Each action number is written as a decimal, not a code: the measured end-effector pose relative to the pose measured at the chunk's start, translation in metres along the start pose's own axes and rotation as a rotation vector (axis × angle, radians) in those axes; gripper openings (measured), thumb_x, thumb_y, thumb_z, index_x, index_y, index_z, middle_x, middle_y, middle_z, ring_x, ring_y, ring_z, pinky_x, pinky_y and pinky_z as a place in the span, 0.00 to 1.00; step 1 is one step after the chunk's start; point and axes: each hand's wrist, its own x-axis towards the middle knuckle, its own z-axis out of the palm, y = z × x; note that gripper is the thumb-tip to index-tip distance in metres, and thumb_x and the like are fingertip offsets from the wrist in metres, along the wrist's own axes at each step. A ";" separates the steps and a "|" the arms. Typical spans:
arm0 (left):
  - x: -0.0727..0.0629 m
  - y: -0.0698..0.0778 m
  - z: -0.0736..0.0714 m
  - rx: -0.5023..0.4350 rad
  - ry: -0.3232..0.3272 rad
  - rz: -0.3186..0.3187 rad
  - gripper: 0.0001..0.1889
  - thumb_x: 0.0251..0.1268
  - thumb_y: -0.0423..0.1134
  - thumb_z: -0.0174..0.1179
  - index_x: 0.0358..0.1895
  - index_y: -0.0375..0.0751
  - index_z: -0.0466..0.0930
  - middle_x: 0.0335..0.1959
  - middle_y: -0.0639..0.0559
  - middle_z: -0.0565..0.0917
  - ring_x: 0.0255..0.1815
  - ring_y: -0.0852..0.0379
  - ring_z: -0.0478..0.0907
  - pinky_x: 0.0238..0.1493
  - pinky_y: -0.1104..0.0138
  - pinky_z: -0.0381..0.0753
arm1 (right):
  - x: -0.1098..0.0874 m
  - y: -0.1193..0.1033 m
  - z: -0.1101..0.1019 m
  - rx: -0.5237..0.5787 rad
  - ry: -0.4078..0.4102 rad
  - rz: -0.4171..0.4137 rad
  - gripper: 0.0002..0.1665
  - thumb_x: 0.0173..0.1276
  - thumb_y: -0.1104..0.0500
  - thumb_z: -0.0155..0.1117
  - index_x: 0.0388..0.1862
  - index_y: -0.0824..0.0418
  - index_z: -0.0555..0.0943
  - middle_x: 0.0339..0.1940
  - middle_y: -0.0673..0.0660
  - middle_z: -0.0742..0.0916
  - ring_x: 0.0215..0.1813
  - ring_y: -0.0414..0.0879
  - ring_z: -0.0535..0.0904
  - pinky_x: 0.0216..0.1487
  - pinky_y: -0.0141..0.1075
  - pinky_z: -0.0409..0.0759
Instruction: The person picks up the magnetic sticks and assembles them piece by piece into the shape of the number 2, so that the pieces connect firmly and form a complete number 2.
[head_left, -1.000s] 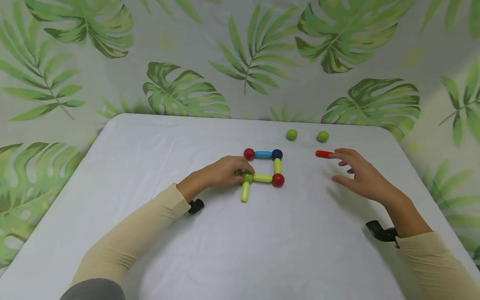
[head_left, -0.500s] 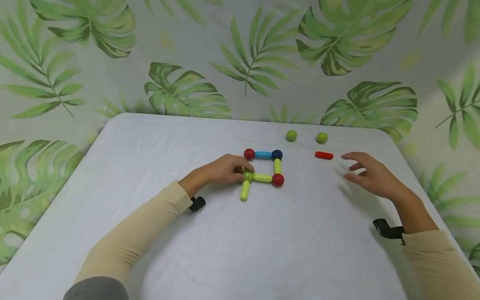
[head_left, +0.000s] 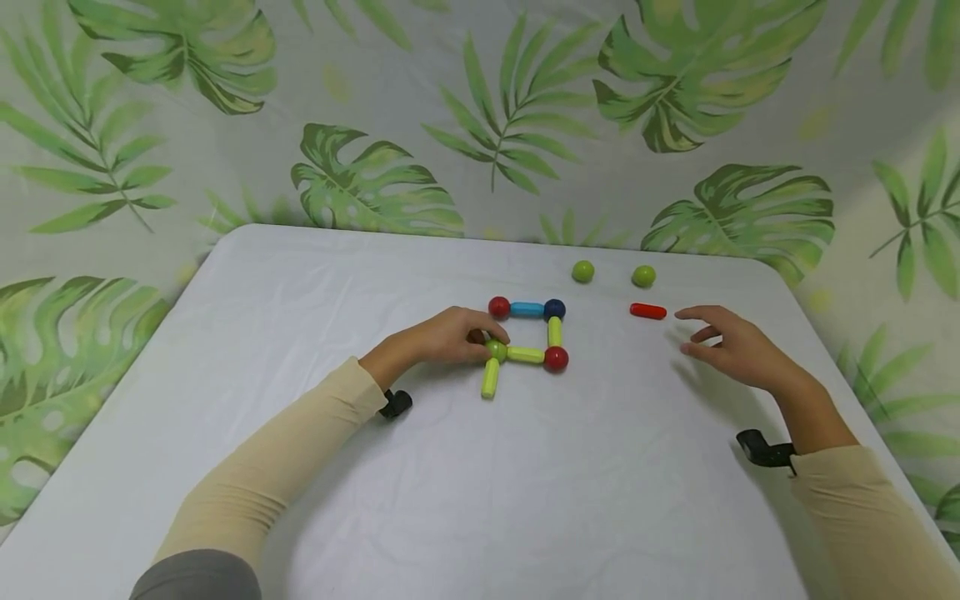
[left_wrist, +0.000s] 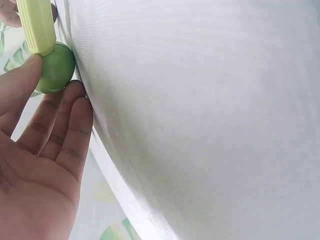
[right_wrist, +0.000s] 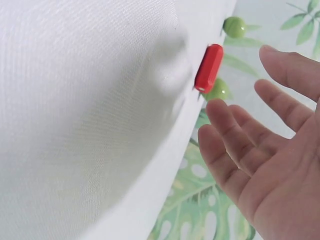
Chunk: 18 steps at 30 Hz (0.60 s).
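The left hand (head_left: pixel 453 337) is narrow, thumb and fingers pinching the green ball (head_left: pixel 495 351) at the lower left of a joined figure, which lies on the table (head_left: pixel 525 500) nearer its far edge than the wrist. The right hand (head_left: pixel 731 346) holds nothing, its fingers relaxed and spread wide, between the red rod (head_left: pixel 648 311) and the table's right edge. A second ago its fingertips were at the red rod's right end; now a small gap shows there, and the red rod lies in much the same place, toward the far right corner. That seems to leave it loose, well apart from the figure, while the left hand appears to steady the green ball. From that ball, one yellow-green rod (head_left: pixel 490 379) points toward the near side, and a second yellow-green rod (head_left: pixel 525 356) runs right to the lower red ball (head_left: pixel 556 359). A third yellow-green rod (head_left: pixel 555 332) leads to the dark blue ball (head_left: pixel 554 309), and the light blue rod (head_left: pixel 527 309) joins it to the upper red ball (head_left: pixel 498 307). No rod shows on the figure's left side, though fingers cover part of it. Two loose balls, a left lime ball (head_left: pixel 582 272) and a right lime ball (head_left: pixel 643 276), rest near the far edge.
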 end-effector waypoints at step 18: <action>-0.001 0.000 -0.001 0.028 0.010 0.045 0.16 0.66 0.34 0.64 0.56 0.47 0.83 0.55 0.51 0.83 0.50 0.56 0.81 0.58 0.66 0.81 | 0.014 -0.008 -0.002 -0.032 0.007 -0.053 0.29 0.69 0.62 0.64 0.68 0.65 0.70 0.67 0.70 0.73 0.55 0.66 0.82 0.43 0.43 0.83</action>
